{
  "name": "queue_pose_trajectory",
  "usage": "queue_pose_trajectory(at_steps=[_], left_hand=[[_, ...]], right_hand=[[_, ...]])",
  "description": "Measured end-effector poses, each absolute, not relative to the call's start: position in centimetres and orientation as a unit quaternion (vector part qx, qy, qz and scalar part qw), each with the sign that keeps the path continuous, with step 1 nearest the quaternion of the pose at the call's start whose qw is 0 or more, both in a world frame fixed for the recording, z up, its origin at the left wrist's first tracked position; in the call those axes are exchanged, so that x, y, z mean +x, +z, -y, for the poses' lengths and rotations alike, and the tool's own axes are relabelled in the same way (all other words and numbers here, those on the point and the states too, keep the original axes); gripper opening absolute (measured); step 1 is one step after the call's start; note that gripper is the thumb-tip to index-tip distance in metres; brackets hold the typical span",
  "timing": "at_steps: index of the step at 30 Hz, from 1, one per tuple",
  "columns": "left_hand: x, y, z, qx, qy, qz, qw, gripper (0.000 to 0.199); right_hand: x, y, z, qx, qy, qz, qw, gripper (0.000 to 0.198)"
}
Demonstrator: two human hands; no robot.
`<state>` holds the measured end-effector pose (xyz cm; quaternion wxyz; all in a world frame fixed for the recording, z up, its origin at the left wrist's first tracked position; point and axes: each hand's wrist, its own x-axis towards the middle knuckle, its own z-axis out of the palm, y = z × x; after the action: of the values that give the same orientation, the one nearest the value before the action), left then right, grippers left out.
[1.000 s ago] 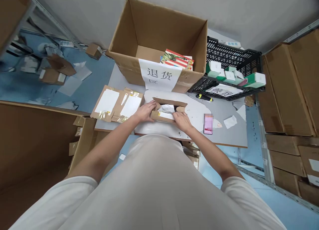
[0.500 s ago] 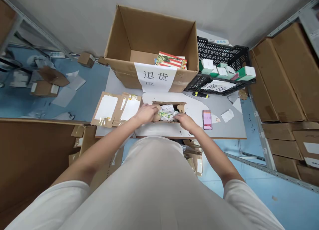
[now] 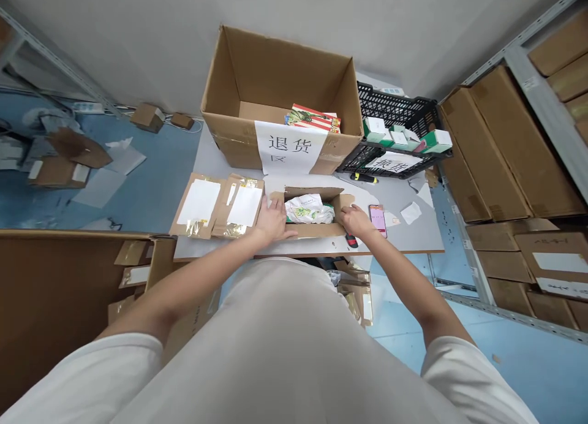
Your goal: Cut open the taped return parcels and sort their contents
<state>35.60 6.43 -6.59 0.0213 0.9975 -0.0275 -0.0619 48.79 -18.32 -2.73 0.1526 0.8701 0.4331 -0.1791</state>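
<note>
A small open cardboard box [image 3: 316, 230] lies on the table in front of me, its flaps spread outward. Inside it is a crumpled white plastic bag [image 3: 309, 209] with green print. My left hand [image 3: 272, 222] rests at the box's left end, fingers stretched over the flap and thumb along the near side. At the right end, my right hand [image 3: 357, 220] has its fingers closed on the side flap. A red and black tool [image 3: 351, 241], its kind unclear, lies just below that hand. A phone [image 3: 378, 220] with a pink screen is to the right.
Two taped parcels [image 3: 218, 206] with white labels lie left. Behind stand a large carton [image 3: 229, 133] with a paper sign and a black crate [image 3: 390, 105] holding green-white boxes. A yellow-black cutter [image 3: 364, 177] lies before the crate. Shelved cartons [image 3: 500, 148] rise on the right.
The small box's flaps are now spread wider and the bag is more exposed. My left hand has flattened over the left end; my right hand has moved right, from the bag to the flap.
</note>
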Motion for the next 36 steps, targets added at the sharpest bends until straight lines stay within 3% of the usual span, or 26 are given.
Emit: queue_pose_trajectory(at_steps=[5, 9, 13, 16, 23, 27, 30, 36], left_hand=[[34.6, -8.8, -5.4, 0.991, -0.088, -0.044, 0.095, 0.108], [34.8, -8.7, -5.4, 0.987, -0.091, -0.060, 0.118, 0.111], [34.8, -7.9, -5.4, 0.990, -0.061, -0.048, 0.119, 0.115], [35.1, -7.7, -4.9, 0.993, -0.061, -0.002, 0.105, 0.105], [34.7, -8.9, -5.8, 0.986, -0.048, 0.032, 0.154, 0.078], [33.8, -9.7, -6.0, 0.983, -0.039, 0.037, 0.178, 0.056], [33.3, -10.0, -5.6, 0.983, -0.035, 0.020, 0.177, 0.052], [33.0, -9.9, -5.1, 0.986, -0.034, -0.003, 0.164, 0.055]], right_hand=[[47.9, -4.3, 12.6, 0.906, -0.185, -0.352, 0.143, 0.026], [47.7, -5.7, 8.7, 0.918, -0.233, -0.306, 0.100, 0.055], [46.2, -6.8, 9.4, 0.860, -0.302, -0.408, 0.046, 0.032], [45.7, -7.1, 10.5, 0.820, -0.334, -0.465, 0.033, 0.034], [47.7, -7.5, 6.6, 0.869, -0.255, -0.418, 0.078, 0.036], [48.2, -8.9, 3.5, 0.824, -0.316, -0.465, 0.066, 0.061], [48.6, -9.9, 2.2, 0.796, -0.382, -0.465, 0.070, 0.077], [49.7, -9.5, 2.3, 0.759, -0.403, -0.511, 0.025, 0.077]])
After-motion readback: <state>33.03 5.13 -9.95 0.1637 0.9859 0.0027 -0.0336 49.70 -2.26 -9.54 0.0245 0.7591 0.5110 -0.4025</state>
